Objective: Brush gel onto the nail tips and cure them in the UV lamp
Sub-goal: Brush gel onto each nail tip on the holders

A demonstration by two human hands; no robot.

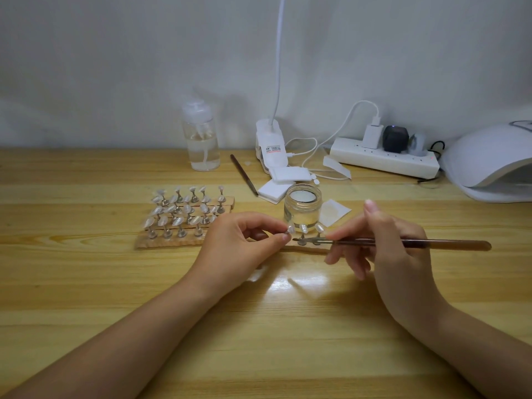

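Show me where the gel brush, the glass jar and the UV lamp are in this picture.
gel brush (417, 243), head view, on the middle of its brown handle.
glass jar (302, 210), head view, on its clear front wall.
UV lamp (489, 152), head view, on its white domed top.

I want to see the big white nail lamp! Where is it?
In the head view, the white UV lamp sits at the table's far right edge, against the wall, just right of the white power strip.
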